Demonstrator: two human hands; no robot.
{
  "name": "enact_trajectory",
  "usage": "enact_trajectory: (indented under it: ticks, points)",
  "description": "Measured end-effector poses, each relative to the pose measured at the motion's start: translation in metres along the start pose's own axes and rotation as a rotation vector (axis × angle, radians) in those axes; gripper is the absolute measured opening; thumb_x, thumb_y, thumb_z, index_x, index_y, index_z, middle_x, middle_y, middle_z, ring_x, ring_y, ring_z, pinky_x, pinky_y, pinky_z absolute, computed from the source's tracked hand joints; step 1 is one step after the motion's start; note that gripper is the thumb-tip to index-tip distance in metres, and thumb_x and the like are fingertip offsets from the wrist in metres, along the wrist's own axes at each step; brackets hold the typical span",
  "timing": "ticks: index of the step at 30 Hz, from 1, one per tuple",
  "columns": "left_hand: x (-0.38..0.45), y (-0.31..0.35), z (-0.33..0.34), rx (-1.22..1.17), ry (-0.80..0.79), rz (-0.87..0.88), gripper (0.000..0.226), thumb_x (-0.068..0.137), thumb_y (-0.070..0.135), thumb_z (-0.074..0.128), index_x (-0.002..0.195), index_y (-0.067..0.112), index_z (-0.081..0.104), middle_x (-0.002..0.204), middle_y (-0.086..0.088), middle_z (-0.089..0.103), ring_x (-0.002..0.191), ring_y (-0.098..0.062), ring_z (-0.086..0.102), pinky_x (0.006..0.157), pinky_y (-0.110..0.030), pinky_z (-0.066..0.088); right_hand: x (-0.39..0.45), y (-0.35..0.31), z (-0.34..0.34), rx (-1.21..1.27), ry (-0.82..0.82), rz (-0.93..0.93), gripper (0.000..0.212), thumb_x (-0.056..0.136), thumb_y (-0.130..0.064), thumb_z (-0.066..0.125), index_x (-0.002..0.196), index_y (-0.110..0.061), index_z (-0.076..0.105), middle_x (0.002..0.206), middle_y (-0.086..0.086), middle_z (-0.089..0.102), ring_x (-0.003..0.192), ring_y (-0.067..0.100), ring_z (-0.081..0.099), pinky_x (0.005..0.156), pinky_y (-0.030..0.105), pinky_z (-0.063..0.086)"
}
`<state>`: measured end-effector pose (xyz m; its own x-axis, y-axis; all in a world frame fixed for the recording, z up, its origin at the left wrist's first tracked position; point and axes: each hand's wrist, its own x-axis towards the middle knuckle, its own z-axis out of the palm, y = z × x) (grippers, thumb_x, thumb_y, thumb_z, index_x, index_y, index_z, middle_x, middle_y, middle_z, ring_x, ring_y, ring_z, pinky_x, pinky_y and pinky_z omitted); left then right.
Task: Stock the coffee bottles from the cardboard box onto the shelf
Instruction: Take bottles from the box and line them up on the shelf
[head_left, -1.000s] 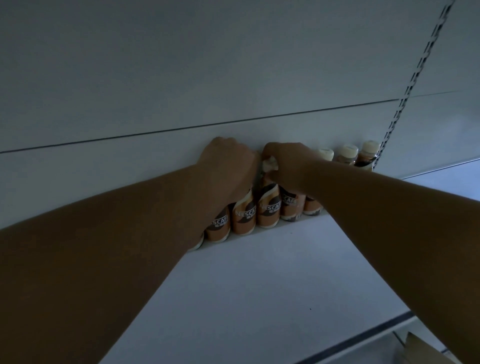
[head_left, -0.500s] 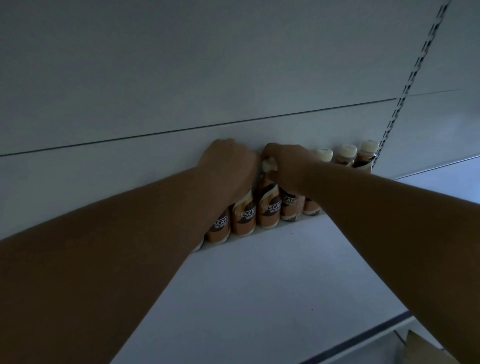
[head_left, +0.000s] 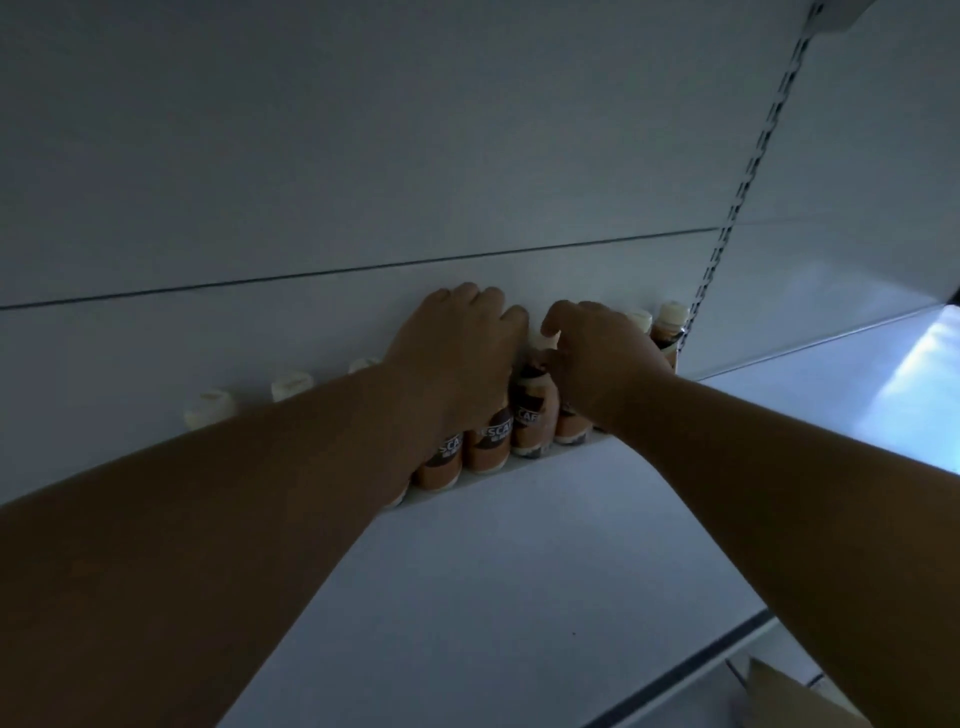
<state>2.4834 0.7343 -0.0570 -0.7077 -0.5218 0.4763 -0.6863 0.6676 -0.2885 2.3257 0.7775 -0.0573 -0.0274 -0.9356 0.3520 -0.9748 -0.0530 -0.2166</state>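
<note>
Coffee bottles (head_left: 530, 415) in a row on shelf (head_left: 519, 571), left hand (head_left: 457, 353) resting over their tops; right hand (head_left: 597, 358) pinching one cap

Coffee bottles (head_left: 532, 415) partly hidden behind hands (head_left: 457, 358), cardboard box (head_left: 789, 699) cut off at bottom edge

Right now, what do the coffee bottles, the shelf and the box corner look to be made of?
Coffee bottles: likely plastic, with glossy printed orange-brown sleeves and pale matte caps.
Shelf: probably painted sheet metal, smooth white and flat, with a slotted metal upright beside it.
Box corner: dull tan cardboard, judging by its matte surface.
</note>
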Motion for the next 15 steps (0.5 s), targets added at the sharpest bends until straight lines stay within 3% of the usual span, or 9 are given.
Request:
enact_trajectory:
  ticks: [4,8,12,15]
  points:
    - [0.026,0.018,0.011,-0.050,0.039,0.062,0.020,0.082,0.012,0.056,0.102,0.009,0.056,0.096,-0.011,0.055,0.084,-0.028,0.048,0.067,-0.034,0.027,-0.011,0.030,0.007,-0.016,0.038,0.006,0.017,0.093,-0.020,0.053,0.107,-0.012,0.058,0.102,0.008,0.057,0.088,0.027,0.060,0.074,0.040,0.053]
    - [0.047,0.036,0.016,0.032,-0.085,0.063,0.018,0.084,0.013,0.052,0.102,0.011,0.054,0.100,-0.010,0.052,0.090,-0.027,0.047,0.069,-0.033,0.027,-0.010,0.056,0.011,-0.003,0.055,0.017,0.026,0.093,-0.021,0.055,0.118,-0.014,0.055,0.118,0.011,0.052,0.091,0.030,0.063,0.076,0.043,0.057]
    - [0.061,0.041,0.016,0.082,-0.176,0.017,0.023,0.090,0.019,0.049,0.111,0.013,0.056,0.104,-0.010,0.052,0.095,-0.028,0.049,0.073,-0.035,0.030,0.007,0.070,0.012,0.065,0.038,-0.021,0.046,0.094,-0.022,0.056,0.139,-0.022,0.043,0.139,0.009,0.044,0.109,0.029,0.060,0.086,0.039,0.053]
    - [0.070,0.042,0.017,0.000,-0.243,-0.018,0.027,0.090,0.023,0.053,0.113,0.013,0.058,0.105,-0.011,0.057,0.096,-0.030,0.055,0.075,-0.037,0.039,0.018,0.076,0.011,0.079,-0.027,-0.031,0.040,0.095,-0.026,0.055,0.134,-0.021,0.047,0.130,0.008,0.051,0.106,0.027,0.059,0.084,0.037,0.051]
